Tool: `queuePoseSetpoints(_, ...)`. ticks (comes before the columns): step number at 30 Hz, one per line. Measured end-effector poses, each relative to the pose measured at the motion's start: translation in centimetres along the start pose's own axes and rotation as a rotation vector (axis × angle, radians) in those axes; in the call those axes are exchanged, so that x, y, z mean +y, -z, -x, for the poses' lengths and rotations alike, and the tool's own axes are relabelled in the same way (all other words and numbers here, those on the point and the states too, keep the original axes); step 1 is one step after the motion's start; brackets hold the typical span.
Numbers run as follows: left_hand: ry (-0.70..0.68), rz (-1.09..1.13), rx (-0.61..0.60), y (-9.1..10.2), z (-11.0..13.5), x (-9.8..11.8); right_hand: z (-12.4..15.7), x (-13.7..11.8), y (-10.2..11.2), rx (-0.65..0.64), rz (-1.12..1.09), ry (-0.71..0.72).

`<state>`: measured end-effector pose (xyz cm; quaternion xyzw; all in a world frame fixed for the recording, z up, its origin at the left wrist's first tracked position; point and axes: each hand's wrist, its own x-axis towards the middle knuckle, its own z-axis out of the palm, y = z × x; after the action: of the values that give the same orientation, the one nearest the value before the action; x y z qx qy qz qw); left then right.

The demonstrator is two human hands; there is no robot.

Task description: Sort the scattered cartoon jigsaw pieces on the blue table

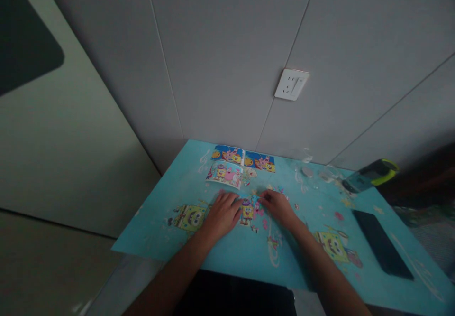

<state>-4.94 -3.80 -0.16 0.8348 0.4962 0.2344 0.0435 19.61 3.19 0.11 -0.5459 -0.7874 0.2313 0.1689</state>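
Picture [248, 212] on blue table [241, 255], between left hand [223, 212] and right hand [279, 206], spaced apart; cannot tell whether gripping anything.

No text, label, brand or number is legible. Pale looping strokes [273, 257] on the blue tabletop [152, 230] form no readable letters; a small mark on the white wall socket [291, 84] and fine print detail on the cartoon sheets [223, 172] remain unresolved.
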Motion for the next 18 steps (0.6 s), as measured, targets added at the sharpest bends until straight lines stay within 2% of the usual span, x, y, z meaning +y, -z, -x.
queuePoseSetpoints(9, 0.005, -0.016, 0.006, 0.2, -0.1, 0.1, 1.1, -1.0, -0.3, 0.116, 0.088, 0.029)
queuePoseSetpoints(18, 0.03, -0.061, -0.008, 0.1, -0.2, 0.4, 1.6, -0.6, -0.7, 0.217, -0.004, 0.01)
